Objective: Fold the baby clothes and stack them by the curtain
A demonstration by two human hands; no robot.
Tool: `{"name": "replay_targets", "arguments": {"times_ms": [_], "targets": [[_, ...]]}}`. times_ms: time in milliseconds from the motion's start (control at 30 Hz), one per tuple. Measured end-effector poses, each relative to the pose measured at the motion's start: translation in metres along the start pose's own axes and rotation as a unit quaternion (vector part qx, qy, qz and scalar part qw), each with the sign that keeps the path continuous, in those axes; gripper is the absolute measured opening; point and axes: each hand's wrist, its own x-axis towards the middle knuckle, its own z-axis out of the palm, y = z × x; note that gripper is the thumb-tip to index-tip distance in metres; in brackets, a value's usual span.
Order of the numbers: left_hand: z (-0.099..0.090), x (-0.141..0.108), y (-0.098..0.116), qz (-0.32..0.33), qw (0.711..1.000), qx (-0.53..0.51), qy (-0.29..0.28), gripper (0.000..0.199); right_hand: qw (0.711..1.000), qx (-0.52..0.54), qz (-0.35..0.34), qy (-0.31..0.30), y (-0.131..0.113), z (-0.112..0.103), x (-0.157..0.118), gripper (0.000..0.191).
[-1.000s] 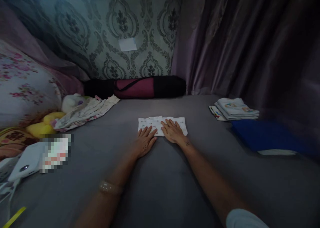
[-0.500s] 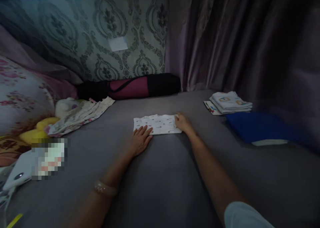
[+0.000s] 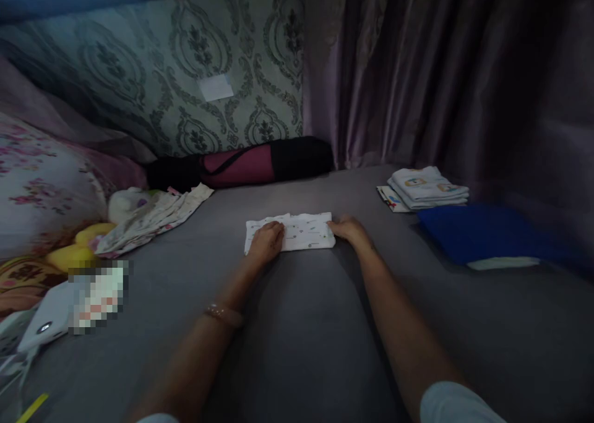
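A white folded cloth [image 3: 306, 232] with small scattered prints lies as a flat rectangle on the grey bed sheet [image 3: 297, 324]. My left hand [image 3: 266, 240] rests on top of its left half, palm down, the fingers slightly bent and close together, not gripping it. At the right end, my right hand [image 3: 350, 230] has its thumb on the cloth's edge and appears to pinch it there; the undersides of the fingers are hidden. A bracelet [image 3: 223, 315] circles my left wrist.
To the right are a stack of folded printed cloths [image 3: 427, 185] and a blue cloth [image 3: 482, 234]. A long black and maroon bag [image 3: 245, 164] lies along the wall. Leftward sit a crumpled cloth [image 3: 158, 219], plush toys [image 3: 74, 256], a floral pillow [image 3: 41, 194] and a white corded device [image 3: 51, 315].
My left hand has slid up and inward onto the cloth, its spread fingers drawing together. My right hand has shifted slightly right, with the thumb now at the edge.
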Motion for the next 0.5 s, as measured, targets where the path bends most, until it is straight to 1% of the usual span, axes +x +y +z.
{"name": "replay_targets", "arguments": {"times_ms": [100, 233, 333, 433, 500], "targets": [[0.012, 0.010, 0.000, -0.004, 1.000, -0.013, 0.013, 0.031, 1.000, 0.020, -0.008, -0.002, -0.004, 0.005, -0.001, 0.039], [0.023, 0.019, -0.001, -0.046, 0.999, -0.019, -0.005, 0.033, 0.998, 0.060, -0.033, -0.005, -0.009, 0.011, 0.001, 0.023], [0.029, 0.021, -0.001, -0.079, 0.996, -0.025, -0.018, 0.036, 0.995, 0.096, -0.038, 0.004, -0.013, 0.013, 0.005, 0.014], [0.035, 0.020, -0.001, -0.098, 0.995, -0.025, -0.022, 0.040, 0.989, 0.146, -0.023, 0.011, -0.015, 0.015, 0.009, 0.014], [0.037, 0.020, -0.001, -0.105, 0.994, -0.021, -0.026, 0.041, 0.982, 0.188, -0.005, 0.008, -0.015, 0.016, 0.010, 0.020]]}}
